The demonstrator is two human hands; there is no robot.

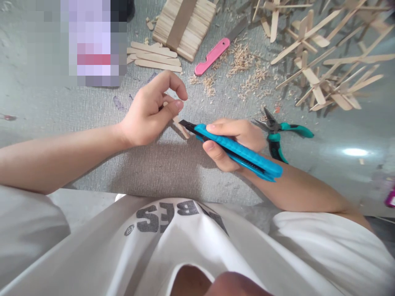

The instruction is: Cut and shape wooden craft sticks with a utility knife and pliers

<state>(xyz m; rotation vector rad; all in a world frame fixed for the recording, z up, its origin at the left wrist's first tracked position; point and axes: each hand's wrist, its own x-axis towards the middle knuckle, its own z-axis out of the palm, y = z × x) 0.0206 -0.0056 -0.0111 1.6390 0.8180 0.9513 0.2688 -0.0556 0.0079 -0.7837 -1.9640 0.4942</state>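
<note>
My right hand (236, 139) is wrapped round a blue utility knife (239, 150), its dark blade pointing left with the tip close to a small wooden craft stick (182, 128). My left hand (154, 109) pinches that stick low between thumb and fingers, while the index finger curls above it. The fingers hide part of the stick. Just beyond my right hand lie teal-handled pliers (274, 129) with their jaws apart. A pink folding saw (212, 55) rests on the table above the two hands.
Wood shavings (243, 61) are scattered around the saw. Loose craft sticks (159, 61) lie beside a banded bundle of sticks (200, 24). Several crossed-stick assemblies (311, 78) stand at the upper right. A blurred-out object (89, 37) is at the upper left of the grey table (173, 168).
</note>
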